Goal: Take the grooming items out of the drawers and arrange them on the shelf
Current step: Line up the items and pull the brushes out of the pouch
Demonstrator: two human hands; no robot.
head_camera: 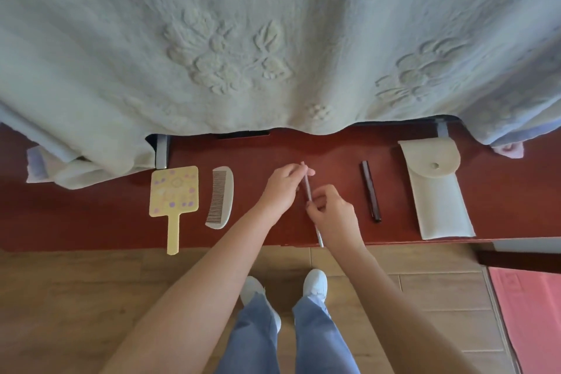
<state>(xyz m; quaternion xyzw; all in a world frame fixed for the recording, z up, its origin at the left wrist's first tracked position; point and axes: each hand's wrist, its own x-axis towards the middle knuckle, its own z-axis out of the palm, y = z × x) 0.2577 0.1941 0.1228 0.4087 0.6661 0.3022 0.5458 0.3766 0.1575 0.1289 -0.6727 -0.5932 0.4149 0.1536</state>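
Both hands pinch one thin pencil [309, 191] above the shelf [91, 222]: the left hand [282, 188] near its far end, the right hand [332, 215] lower down. Left of the grip lie one comb [220, 197] and one mirror [174, 191]; right, one dark tube [371, 191] and one pouch [437, 191]. No writing is readable.

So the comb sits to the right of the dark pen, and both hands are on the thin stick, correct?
Not quite. The head view shows the comb left of the dark pen, beside the yellow mirror. Both the left hand and right hand do hold the thin stick.
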